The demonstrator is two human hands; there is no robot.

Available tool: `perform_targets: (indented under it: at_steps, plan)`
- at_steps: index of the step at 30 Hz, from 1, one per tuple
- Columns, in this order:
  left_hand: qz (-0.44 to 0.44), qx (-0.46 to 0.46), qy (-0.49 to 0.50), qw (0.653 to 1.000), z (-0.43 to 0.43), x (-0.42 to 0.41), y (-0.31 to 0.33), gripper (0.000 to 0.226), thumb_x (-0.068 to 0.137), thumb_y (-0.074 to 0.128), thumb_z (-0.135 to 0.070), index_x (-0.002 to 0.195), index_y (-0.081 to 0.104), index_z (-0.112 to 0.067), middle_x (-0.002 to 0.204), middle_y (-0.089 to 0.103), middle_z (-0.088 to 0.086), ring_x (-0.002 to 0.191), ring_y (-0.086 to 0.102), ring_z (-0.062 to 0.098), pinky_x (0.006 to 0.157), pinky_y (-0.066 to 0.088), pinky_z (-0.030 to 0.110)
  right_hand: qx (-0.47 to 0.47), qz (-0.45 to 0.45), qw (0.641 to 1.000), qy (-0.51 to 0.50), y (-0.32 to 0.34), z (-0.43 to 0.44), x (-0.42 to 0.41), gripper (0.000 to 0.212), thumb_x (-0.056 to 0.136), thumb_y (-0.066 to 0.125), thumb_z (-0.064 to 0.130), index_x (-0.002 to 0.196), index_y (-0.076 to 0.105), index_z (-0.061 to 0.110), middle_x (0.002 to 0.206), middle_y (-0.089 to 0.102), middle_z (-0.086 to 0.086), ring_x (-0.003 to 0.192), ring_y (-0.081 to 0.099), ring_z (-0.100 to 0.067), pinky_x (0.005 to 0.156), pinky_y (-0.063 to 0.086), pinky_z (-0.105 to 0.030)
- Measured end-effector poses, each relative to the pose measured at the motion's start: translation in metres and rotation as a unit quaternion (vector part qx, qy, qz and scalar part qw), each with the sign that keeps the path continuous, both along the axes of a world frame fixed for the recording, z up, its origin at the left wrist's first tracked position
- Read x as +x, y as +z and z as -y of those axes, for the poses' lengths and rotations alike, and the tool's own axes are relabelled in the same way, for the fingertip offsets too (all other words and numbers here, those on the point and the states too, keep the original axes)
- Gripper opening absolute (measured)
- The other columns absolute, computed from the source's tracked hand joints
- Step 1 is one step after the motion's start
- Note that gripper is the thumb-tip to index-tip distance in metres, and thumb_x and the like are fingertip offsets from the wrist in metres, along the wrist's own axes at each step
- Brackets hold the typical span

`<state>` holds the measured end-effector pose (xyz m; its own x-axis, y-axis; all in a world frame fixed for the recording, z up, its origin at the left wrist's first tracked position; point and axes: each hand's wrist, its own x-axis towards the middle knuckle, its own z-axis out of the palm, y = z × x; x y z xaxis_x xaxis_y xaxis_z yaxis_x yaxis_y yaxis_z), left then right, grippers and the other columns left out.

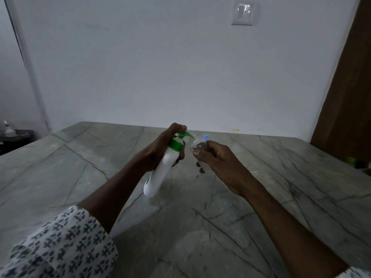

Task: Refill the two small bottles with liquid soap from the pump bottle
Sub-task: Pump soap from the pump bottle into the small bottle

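Note:
My left hand [160,149] grips a white pump bottle [160,173] with a green collar and green pump head, held tilted above the table, with a finger on top of the pump. Its green spout meets the threaded open neck of a small clear bottle [195,142], which my right hand [216,159] holds tilted toward it. A light blue cap [206,137] shows just behind the clear bottle, by my right fingers. My right fingers hide most of the small bottle's body. I cannot tell how much soap is inside it.
Both hands hover over a grey-green marble table [200,227] set against a white wall. A green-capped object [351,159] sits at the table's right edge by a brown door. A small bottle on a dark stand [9,131] is at far left.

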<state>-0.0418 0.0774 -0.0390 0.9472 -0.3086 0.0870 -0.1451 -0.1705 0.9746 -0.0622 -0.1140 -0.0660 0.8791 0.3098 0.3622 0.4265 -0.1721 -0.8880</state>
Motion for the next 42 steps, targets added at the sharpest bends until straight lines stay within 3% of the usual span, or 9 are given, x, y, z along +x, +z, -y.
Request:
perform_targets:
  at_steps: [3,7,15,22,31,36,42]
  plan:
    - [0.003,-0.009,0.000,1.000,0.001,-0.001,0.000,0.063,0.069,0.051,-0.067,0.060,0.061,-0.007,0.062,0.058,0.014,0.051,0.049,0.023,0.050,0.039,0.025,-0.001,0.000,1.000,0.008,0.000,-0.001,-0.001,0.016,0.094,0.062,0.029,0.102,0.064,0.015,0.084,0.067,-0.002,0.074,0.065,-0.013,0.070,0.052,-0.031]
    - [0.015,-0.010,0.006,1.000,0.002,-0.003,0.000,0.068,0.074,0.046,-0.073,0.060,0.063,-0.009,0.066,0.057,0.018,0.050,0.049,0.022,0.049,0.041,0.025,-0.001,0.006,1.000,0.000,0.001,0.000,-0.002,0.022,0.095,0.061,0.028,0.107,0.064,0.010,0.095,0.068,-0.017,0.082,0.065,-0.021,0.080,0.057,-0.045]
    - [-0.001,-0.006,-0.005,1.000,0.004,-0.001,0.000,0.058,0.069,0.051,-0.069,0.053,0.066,-0.016,0.061,0.058,0.012,0.047,0.049,0.020,0.048,0.039,0.024,-0.072,0.060,0.995,-0.038,0.004,0.007,0.002,0.024,0.089,0.066,0.039,0.102,0.068,0.018,0.093,0.072,-0.008,0.089,0.069,-0.031,0.088,0.053,-0.056]
    - [-0.002,0.012,-0.004,1.000,0.004,-0.001,-0.001,0.056,0.072,0.051,-0.066,0.055,0.064,-0.014,0.063,0.058,0.014,0.050,0.048,0.022,0.048,0.040,0.024,-0.092,0.070,0.992,-0.050,0.004,0.015,0.005,0.026,0.084,0.073,0.038,0.103,0.071,0.021,0.098,0.074,0.003,0.090,0.068,-0.018,0.089,0.054,-0.050]
    - [0.003,0.016,-0.003,1.000,0.006,-0.007,0.002,0.060,0.078,0.045,-0.066,0.052,0.066,-0.017,0.059,0.057,0.011,0.048,0.049,0.020,0.048,0.040,0.023,-0.066,0.086,0.993,-0.051,0.004,0.016,0.006,0.026,0.083,0.074,0.037,0.104,0.072,0.020,0.094,0.074,0.000,0.091,0.069,-0.025,0.088,0.054,-0.053]
    - [0.005,0.010,0.022,1.000,0.006,-0.006,0.000,0.052,0.088,0.044,-0.055,0.065,0.061,-0.012,0.063,0.057,0.014,0.049,0.048,0.022,0.047,0.039,0.024,-0.081,0.080,0.992,-0.047,0.001,0.015,0.008,0.028,0.082,0.074,0.040,0.102,0.072,0.021,0.098,0.073,-0.001,0.093,0.068,-0.024,0.090,0.053,-0.053]
    - [0.014,-0.003,0.017,1.000,0.008,-0.007,0.000,0.053,0.084,0.049,-0.060,0.061,0.065,-0.015,0.064,0.057,0.015,0.049,0.049,0.022,0.047,0.040,0.024,-0.076,0.079,0.993,-0.046,0.000,0.016,0.010,0.029,0.082,0.073,0.042,0.104,0.072,0.023,0.099,0.074,-0.001,0.094,0.068,-0.023,0.091,0.053,-0.053]
